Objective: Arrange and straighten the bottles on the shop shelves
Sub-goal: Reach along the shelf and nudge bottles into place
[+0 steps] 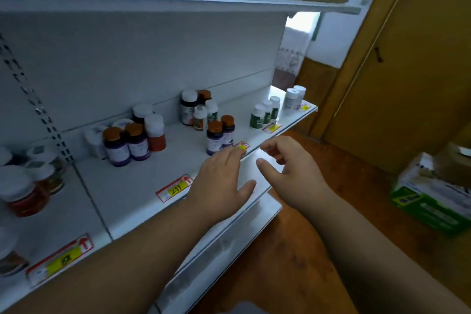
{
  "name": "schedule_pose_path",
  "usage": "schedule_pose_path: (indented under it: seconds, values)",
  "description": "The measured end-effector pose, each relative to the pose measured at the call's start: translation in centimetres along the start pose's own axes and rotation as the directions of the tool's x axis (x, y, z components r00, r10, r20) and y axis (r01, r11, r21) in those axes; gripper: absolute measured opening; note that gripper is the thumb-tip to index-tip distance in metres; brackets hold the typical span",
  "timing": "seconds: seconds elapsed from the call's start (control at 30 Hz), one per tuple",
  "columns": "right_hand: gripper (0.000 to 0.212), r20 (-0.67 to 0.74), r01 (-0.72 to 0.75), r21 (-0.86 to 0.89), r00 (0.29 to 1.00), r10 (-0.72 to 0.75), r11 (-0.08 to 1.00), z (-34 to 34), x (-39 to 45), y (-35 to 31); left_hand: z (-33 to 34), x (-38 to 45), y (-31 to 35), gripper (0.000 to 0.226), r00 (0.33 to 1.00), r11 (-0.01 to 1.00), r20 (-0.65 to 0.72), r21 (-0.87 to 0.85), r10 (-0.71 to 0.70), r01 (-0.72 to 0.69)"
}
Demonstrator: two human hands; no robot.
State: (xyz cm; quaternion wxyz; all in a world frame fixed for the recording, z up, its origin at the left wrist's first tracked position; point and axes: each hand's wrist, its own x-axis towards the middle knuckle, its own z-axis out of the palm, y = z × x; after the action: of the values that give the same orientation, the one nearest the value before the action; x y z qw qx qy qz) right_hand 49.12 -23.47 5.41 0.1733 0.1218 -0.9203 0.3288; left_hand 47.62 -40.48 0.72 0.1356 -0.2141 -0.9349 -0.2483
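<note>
- Reaching toward the pair of purple-labelled bottles [220,136] with brown caps looks to me like the step in hand: they stand just beyond my left hand [221,181], near the front lip of the shelf [142,181], one slightly behind the other.
- My left hand lies flat, palm down, fingers spread and empty; its fingertips [239,151] sit at the base of the nearer bottle and over the small price tag [242,146] there. I cannot tell whether they touch the bottle.
- My right hand [285,163] hovers just off the shelf edge, to the right of the left one, fingers loosely curled and apart from the thumb, holding nothing.
- Next move, as I judge it: close one hand round the front bottle and square the pair up in a row, labels outward. Both bottles are tall and narrow, so a sideways nudge could tip them off the edge.
- Further left of my left hand stands a cluster of brown-capped and white-capped bottles [132,139], bunched rather than lined up; these probably need work too.
- Beyond both hands, toward the back wall, sits a mixed group of four bottles [197,109].
- Beyond and right of my right hand, three green-labelled bottles [266,112] form a tidy diagonal, with two white bottles [294,97] at the shelf's far end.
</note>
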Motion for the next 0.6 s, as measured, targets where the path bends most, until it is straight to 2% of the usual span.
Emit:
schedule_pose_path:
  seconds: [0.2,0.4,0.5,0.6]
  values:
    - [0.022,0.154,0.113,0.104,0.98,-0.129,0.988,0.8,10.2,5.4,1.5,6.6,-1.2,0.06,0.974,0.98,-0.12,0.014,-0.194,0.197]
    - [0.02,0.216,0.102,0.15,0.967,-0.134,0.983,6.4,22.3,7.7,1.2,11.3,-5.5,0.06,0.942,0.946,-0.184,0.112,-0.282,0.305]
    - [0.026,0.407,0.121,0.014,0.906,-0.117,0.993,10.5,27.6,8.7,1.5,14.0,-8.0,0.066,0.926,0.933,-0.162,0.068,-0.34,0.354]
    - [0.04,0.599,0.195,-0.083,0.794,-0.108,0.977,13.8,30.8,9.8,1.7,16.1,-9.0,0.057,0.921,0.935,-0.181,0.012,-0.346,0.354]
